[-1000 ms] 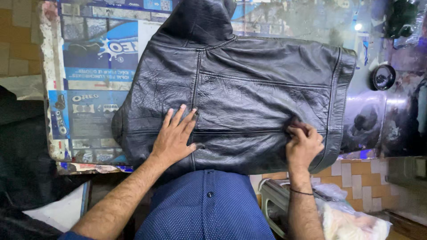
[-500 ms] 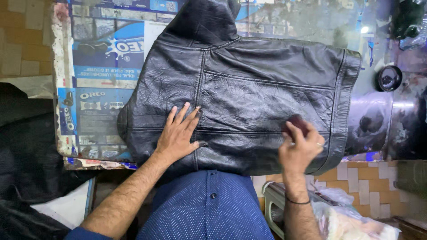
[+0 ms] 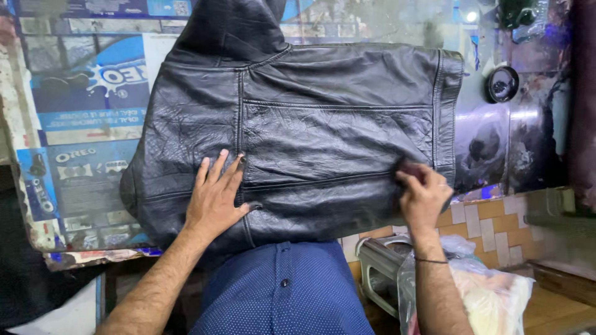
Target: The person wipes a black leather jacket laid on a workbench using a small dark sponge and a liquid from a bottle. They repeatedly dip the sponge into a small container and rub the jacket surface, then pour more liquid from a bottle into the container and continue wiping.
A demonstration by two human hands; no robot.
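Note:
A black leather jacket [image 3: 323, 124] lies spread flat on the table, its hood [image 3: 233, 25] at the far edge. My left hand [image 3: 214, 198] rests flat on the jacket's near left part, fingers apart, by a vertical seam. My right hand [image 3: 425, 195] is at the jacket's near right part, fingers closed on a small dark pad [image 3: 410, 167] pressed against the leather. What the pad is made of I cannot tell. My blue dotted shirt [image 3: 285, 291] touches the jacket's near hem.
The table top [image 3: 87, 124] is covered with a blue and white printed sheet under glass. A round black container [image 3: 501, 84] stands at the far right. A plastic bag [image 3: 490, 298] lies by a metal frame [image 3: 379, 267] below my right forearm. Dark cloth hangs at the left.
My right hand has lifted from the jacket's near hem and moved a little up the leather with the pad. My left hand stays flat in the same spot.

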